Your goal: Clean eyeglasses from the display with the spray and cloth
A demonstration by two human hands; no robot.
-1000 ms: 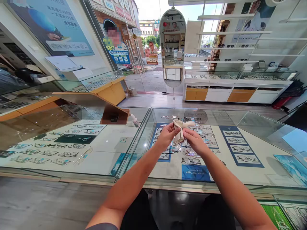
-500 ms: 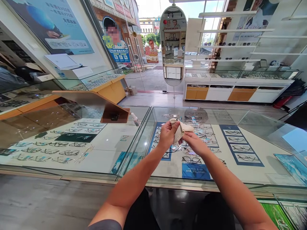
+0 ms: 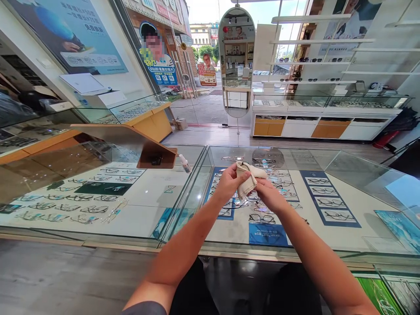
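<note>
A cream-coloured cloth is bunched between my two hands above the glass display case. My left hand pinches its left side, thumb lying across the front. On the right side, the fingers of my right hand are closed on the lower folds and partly hidden by them. A small dark curved edge, perhaps part of an eyeglass frame, pokes out at the cloth's top; the rest of whatever is wrapped inside stays hidden. Beneath my hands, rows of eyeglasses lie inside the case.
A small white spray bottle stands on the glass to the left, beside a brown wooden stand. Further eyeglasses fill the left case, and a blue display strip lies to the right. An oval mirror stands beyond the counter.
The cloth has been shifted and refolded, with more of it spread toward the front. My left thumb has moved right across it, and both hands remain closed on it.
</note>
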